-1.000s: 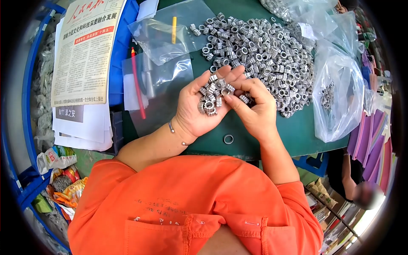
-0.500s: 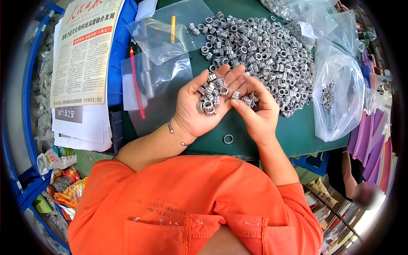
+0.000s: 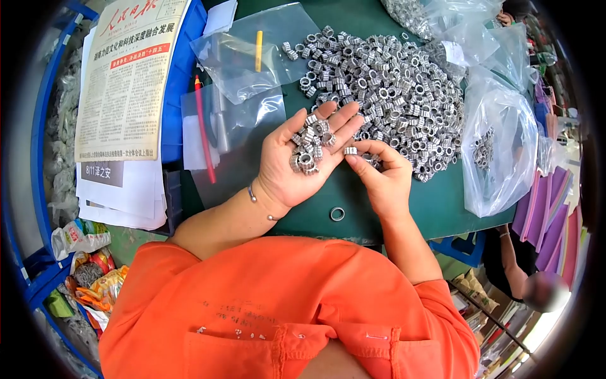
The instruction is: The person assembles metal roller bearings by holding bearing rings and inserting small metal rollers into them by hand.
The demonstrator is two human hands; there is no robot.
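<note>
Palm up, my left hand (image 3: pixel 295 158) cradles several small ribbed metal rings (image 3: pixel 307 159), with its fingers stretched toward the pile. Just right of it, my right hand (image 3: pixel 382 174) pinches one ribbed metal ring (image 3: pixel 351 151) between thumb and index finger. A few more rings show beneath its curled fingers, partly hidden; whether they are held is unclear. Beyond both hands spreads a large pile of the same rings (image 3: pixel 404 95). A single smoother, thinner ring (image 3: pixel 338 214) lies alone on the green table (image 3: pixel 303 221), near its front edge.
Clear plastic bags (image 3: pixel 252 57) lie left of the pile, with a yellow marker (image 3: pixel 259 50) and a red pen (image 3: pixel 205 129). A newspaper (image 3: pixel 126 82) rests over a blue bin (image 3: pixel 180 88). On the right sits a clear bag (image 3: pixel 499 145) with rings inside. Another person's arm (image 3: pixel 512 265) shows at right.
My right hand has drawn slightly down and away from my left fingers, with the pinched ring now more clearly visible. My left hand still holds its rings. The whole view has shifted slightly.
</note>
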